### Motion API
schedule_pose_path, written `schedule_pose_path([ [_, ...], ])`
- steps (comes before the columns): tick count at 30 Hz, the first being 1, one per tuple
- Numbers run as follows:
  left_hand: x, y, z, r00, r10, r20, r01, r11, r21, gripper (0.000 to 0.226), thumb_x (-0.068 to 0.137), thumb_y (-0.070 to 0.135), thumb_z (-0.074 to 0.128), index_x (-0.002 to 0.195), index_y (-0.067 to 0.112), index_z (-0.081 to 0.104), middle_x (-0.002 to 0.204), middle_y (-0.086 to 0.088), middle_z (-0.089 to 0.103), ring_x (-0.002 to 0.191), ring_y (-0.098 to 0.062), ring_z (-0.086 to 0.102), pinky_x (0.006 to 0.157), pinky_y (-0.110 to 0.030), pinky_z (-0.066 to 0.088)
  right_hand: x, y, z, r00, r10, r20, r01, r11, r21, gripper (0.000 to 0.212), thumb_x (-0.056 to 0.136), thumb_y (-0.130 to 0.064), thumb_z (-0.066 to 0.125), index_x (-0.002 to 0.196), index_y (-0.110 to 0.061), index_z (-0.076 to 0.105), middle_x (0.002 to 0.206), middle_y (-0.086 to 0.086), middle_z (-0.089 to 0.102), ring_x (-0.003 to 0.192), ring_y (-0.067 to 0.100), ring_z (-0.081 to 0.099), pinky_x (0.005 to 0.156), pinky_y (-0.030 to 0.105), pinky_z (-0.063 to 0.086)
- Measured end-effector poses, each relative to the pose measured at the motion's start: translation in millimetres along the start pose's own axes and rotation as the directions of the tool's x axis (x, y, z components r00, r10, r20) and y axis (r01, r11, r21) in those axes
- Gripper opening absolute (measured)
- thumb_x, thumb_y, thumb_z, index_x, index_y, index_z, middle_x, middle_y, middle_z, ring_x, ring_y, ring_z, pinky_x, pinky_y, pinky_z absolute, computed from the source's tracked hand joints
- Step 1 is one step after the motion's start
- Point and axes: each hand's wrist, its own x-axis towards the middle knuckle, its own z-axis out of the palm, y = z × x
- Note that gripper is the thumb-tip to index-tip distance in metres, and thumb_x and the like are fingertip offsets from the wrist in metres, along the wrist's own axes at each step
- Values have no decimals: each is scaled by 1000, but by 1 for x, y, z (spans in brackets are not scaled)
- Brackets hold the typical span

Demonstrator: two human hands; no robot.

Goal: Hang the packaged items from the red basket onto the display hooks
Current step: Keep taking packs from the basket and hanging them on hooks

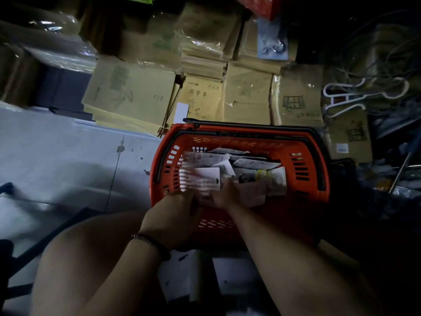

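The red basket [239, 142] sits on the floor [68, 160], just in front of piles of brown paper books [132, 92]. It is still full of packs [248, 165], heaped to the middle and right side. No hooks show here, and no pack is hung yet as far as I can see, so the job looks like it is at the start, with almost all of it left to do.

Both hands are down in the near side of the basket. The left hand [175, 215] is curled around a blurry white pack [202, 181] by the left wall. The right hand [224, 192] rests on the heap, and I cannot tell if it grips anything.

The basket is hard plastic with slots in its walls and black handles folded flat on the rim. The packs are thin, flat and shiny, mostly white card. The books are matte brown, some wrapped in crinkly clear film. The floor is smooth and pale.
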Motion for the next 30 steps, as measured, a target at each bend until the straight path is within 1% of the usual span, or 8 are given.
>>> schedule_pose_path([
  [5, 1, -2, 5, 999, -8, 42, 7, 1000, 8, 19, 105, 44, 57, 121, 36, 62, 118, 6, 74, 104, -18, 73, 86, -37, 61, 11, -10, 17, 997, 65, -31, -61, 992, 113, 72, 85, -26, 83, 144, 0, 50, 138, 16, 61, 126, 32, 61, 99, 36, 50],
  [10, 3, -3, 6, 998, -20, 58, 20, 1000, 10, 21, 104, 48, 56, 121, 36, 61, 120, 6, 74, 104, -19, 74, 88, -45, 64, 15, -19, 34, 996, 88, -21, -80, 966, 245, 34, 84, -21, 75, 116, -8, 73, 109, 9, 77, 101, 27, 73, 78, 31, 54],
  [14, 5, -9, 8, 998, -9, 60, 7, 1000, 28, 23, 103, 48, 56, 122, 36, 61, 122, 5, 74, 106, -21, 74, 90, -45, 63, -6, -31, 23, 1000, -23, -19, 27, 973, 231, 22, 94, -19, 70, 114, -10, 70, 98, 0, 70, 89, 17, 63, 62, 12, 41],
  [16, 9, -12, 7, 998, -5, 55, 4, 1000, 18, 24, 103, 46, 56, 123, 33, 63, 122, 5, 73, 108, -20, 73, 91, -43, 62, -15, -35, 15, 997, -70, -15, 72, 968, 242, 23, 94, -24, 67, 113, -12, 70, 97, 1, 70, 90, 20, 63, 66, 13, 44],
  [19, 12, -18, 9, 996, 21, 86, -31, 992, 119, 56, 93, 67, 46, 140, 37, 53, 138, 8, 60, 124, -23, 66, 96, -40, 59, -34, -40, -3, 996, -87, -19, 89, 965, 247, 48, 80, -42, 59, 116, -14, 73, 110, 8, 77, 103, 29, 69, 89, 38, 54],
  [24, 5, -7, 4, 998, -60, -14, 60, 997, 49, 86, 90, 54, 75, 157, 35, 26, 163, -5, 32, 150, -38, 38, 117, -59, 44, -70, -43, -53, 986, -114, -123, 149, 932, 330, 18, 88, -31, 69, 78, -16, 69, 65, -12, 69, 68, 8, 66, 59, 26, 45],
  [27, 7, -5, 5, 998, -6, -66, 7, 1000, 11, 83, 88, 53, 74, 156, 37, 29, 163, 2, 38, 151, -33, 39, 120, -60, 42, -96, -55, -88, 995, -93, 46, 64, 898, 435, 8, 94, -23, 65, 89, -18, 61, 49, -13, 60, 62, 21, 70, 47, 24, 37],
  [30, 4, 5, 6, 994, 34, -103, -31, 999, 26, 73, 90, 52, 73, 151, 32, 38, 156, 1, 50, 143, -28, 51, 114, -53, 49, -118, -67, -114, 947, -15, 322, -141, 879, 455, 21, 99, -28, 55, 114, -14, 60, 72, 10, 76, 59, 28, 72, 50, 24, 36],
])
